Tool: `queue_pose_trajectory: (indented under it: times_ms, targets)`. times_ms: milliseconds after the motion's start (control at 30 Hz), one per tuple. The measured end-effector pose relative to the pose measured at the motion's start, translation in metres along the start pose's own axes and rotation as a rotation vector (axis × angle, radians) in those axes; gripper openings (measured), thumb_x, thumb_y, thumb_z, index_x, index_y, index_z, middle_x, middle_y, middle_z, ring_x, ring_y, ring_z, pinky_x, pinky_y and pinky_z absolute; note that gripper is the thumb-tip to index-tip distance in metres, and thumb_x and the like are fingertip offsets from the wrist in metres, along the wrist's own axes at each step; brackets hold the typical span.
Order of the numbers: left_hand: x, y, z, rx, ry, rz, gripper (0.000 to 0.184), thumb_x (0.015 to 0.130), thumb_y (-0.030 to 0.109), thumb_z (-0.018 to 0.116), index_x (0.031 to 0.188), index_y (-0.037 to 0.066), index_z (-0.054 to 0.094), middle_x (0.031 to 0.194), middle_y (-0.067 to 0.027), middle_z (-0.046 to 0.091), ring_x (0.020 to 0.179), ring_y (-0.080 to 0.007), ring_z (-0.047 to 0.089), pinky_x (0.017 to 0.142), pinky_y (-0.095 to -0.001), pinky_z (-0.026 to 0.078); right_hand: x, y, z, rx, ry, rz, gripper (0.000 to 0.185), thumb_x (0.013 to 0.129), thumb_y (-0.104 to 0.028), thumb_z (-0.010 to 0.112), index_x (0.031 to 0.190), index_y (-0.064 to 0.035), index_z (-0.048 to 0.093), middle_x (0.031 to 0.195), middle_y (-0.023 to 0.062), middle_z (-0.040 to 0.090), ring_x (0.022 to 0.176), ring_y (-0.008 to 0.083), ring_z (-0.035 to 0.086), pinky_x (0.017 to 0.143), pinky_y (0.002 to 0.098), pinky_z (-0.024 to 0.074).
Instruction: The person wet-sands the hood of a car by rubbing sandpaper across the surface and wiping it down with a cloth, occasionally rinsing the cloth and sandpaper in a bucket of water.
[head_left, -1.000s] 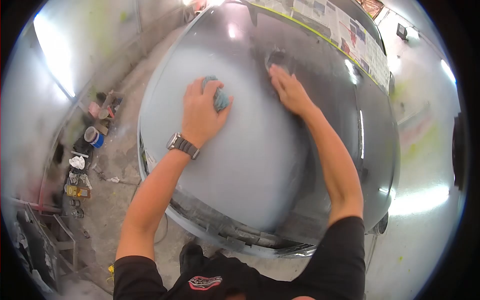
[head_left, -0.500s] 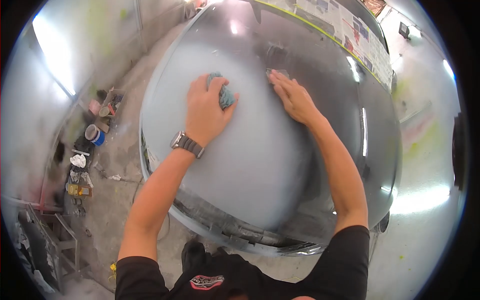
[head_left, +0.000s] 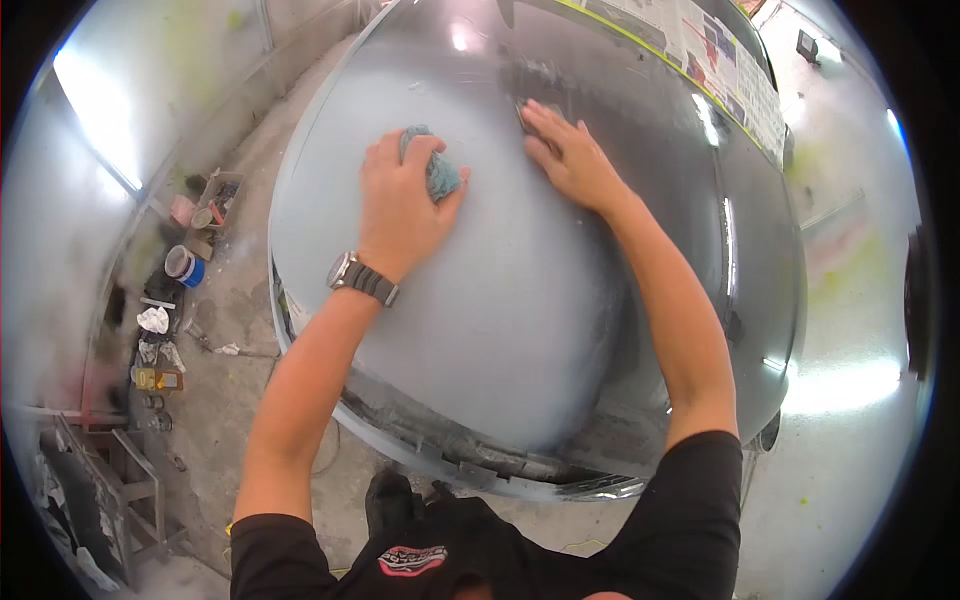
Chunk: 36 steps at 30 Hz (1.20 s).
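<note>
A car hood [head_left: 480,320] lies before me, pale grey-blue on the left and darker on the right. My left hand [head_left: 405,190] rests on the pale part with its fingers wrapped round a crumpled blue-green cloth [head_left: 438,172]. To the right, my right hand [head_left: 570,160] presses almost flat on the hood near where pale meets dark. Under its fingers is a small thin sheet that looks like sandpaper [head_left: 522,114]; only its left edge shows, the rest being covered by the hand.
Newspaper [head_left: 715,70] edged with yellow-green tape [head_left: 640,45] covers the hood's far side. On the floor at left stand a blue-and-white tub [head_left: 187,266], a box of odds and ends [head_left: 220,195] and crumpled paper [head_left: 153,320]. A metal frame stand [head_left: 135,490] is at lower left.
My right hand has slid left and slightly away from me across the hood, and the sheet has moved with it. My left hand, still round the cloth, has shifted slightly left in view.
</note>
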<state>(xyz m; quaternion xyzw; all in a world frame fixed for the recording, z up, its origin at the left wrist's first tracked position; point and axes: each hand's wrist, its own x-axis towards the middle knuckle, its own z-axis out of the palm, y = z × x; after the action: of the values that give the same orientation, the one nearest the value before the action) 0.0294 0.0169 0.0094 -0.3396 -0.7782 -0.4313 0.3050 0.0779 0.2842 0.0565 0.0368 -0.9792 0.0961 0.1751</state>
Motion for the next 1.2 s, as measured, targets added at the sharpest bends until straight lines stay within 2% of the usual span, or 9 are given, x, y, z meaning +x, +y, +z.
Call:
queue_pose_trajectory:
  times_ms: [100,167,400,600,700,800,900,1033,1200]
  targets:
    - [0.004,-0.001,0.0,0.021,0.024,0.024,0.035,0.086,0.024,0.081,0.112,0.008,0.064,0.118,-0.0184,0.061,0.109,-0.0405,0.057,0.095,-0.0505,0.047,0.077,0.03,0.014,0.034,-0.003,0.139,0.049,0.111,-0.038,0.044,0.153,-0.0143,0.052,0.166,0.0062,0.041,0.152,0.0296,0.04,0.123,0.0632,0.0254]
    - [0.001,0.001,0.0,0.03,0.037,0.023,0.035,0.086,0.024,0.082,0.112,0.008,0.065,0.118,-0.0183,0.061,0.109,-0.0405,0.057,0.095,-0.0507,0.047,0.086,0.028,0.033,-0.026,0.034,0.153,0.049,0.112,-0.037,0.043,0.154,-0.0146,0.052,0.167,0.0059,0.04,0.152,0.0292,0.04,0.124,0.063,0.0244]
    - [0.002,0.002,-0.001,0.027,0.019,0.005,0.036,0.087,0.023,0.081,0.114,0.008,0.064,0.118,-0.0189,0.061,0.111,-0.0414,0.057,0.097,-0.0528,0.046,-0.02,-0.011,-0.005,0.053,-0.049,-0.006,0.046,0.113,-0.034,0.039,0.153,-0.0151,0.052,0.167,0.0052,0.041,0.152,0.0284,0.04,0.125,0.063,0.0229]
    - [0.003,0.003,-0.003,0.033,0.011,0.011,0.035,0.088,0.024,0.08,0.114,0.008,0.064,0.119,-0.0193,0.061,0.112,-0.0422,0.057,0.098,-0.0528,0.046,0.094,0.025,0.025,0.068,0.029,0.204,0.045,0.111,-0.036,0.044,0.152,-0.0176,0.054,0.165,0.0064,0.043,0.152,0.03,0.04,0.123,0.0643,0.0245]
    - [0.002,0.002,-0.001,0.047,0.025,0.038,0.035,0.088,0.024,0.08,0.114,0.008,0.064,0.118,-0.0196,0.061,0.112,-0.0421,0.057,0.098,-0.0526,0.046,0.056,0.021,0.026,0.071,0.044,0.109,0.046,0.111,-0.037,0.045,0.151,-0.0177,0.055,0.166,0.0044,0.042,0.152,0.0297,0.039,0.124,0.0651,0.023]
    - [0.002,0.002,-0.003,0.035,0.022,0.021,0.035,0.088,0.023,0.08,0.114,0.008,0.064,0.118,-0.0198,0.061,0.112,-0.0422,0.057,0.098,-0.0522,0.046,-0.01,-0.007,-0.007,0.087,-0.07,0.042,0.047,0.111,-0.038,0.044,0.153,-0.0184,0.052,0.167,0.0037,0.04,0.153,0.0288,0.038,0.125,0.0643,0.0215]
    - [0.0,-0.001,0.003,0.021,0.023,0.024,0.034,0.088,0.023,0.08,0.114,0.009,0.064,0.118,-0.0195,0.061,0.111,-0.0419,0.057,0.098,-0.0517,0.046,0.019,0.035,0.002,-0.063,-0.044,0.034,0.051,0.111,-0.04,0.042,0.157,-0.0189,0.047,0.169,0.0041,0.037,0.155,0.0274,0.034,0.126,0.0618,0.0207]
    - [0.002,0.001,-0.002,0.005,0.011,0.018,0.035,0.087,0.024,0.081,0.114,0.009,0.064,0.118,-0.0192,0.061,0.111,-0.0419,0.057,0.097,-0.0516,0.047,0.087,0.047,0.026,-0.112,0.0,0.264,0.054,0.112,-0.043,0.036,0.158,-0.0158,0.045,0.17,0.0055,0.035,0.158,0.0259,0.029,0.127,0.0618,0.0191]
    - [0.001,0.003,-0.003,0.035,0.037,0.024,0.034,0.088,0.023,0.08,0.113,0.008,0.064,0.116,-0.0188,0.061,0.109,-0.0421,0.058,0.096,-0.0508,0.047,-0.027,-0.009,-0.002,0.038,-0.067,-0.035,0.051,0.112,-0.039,0.04,0.155,-0.013,0.049,0.168,0.0074,0.037,0.156,0.0287,0.033,0.125,0.0626,0.022]
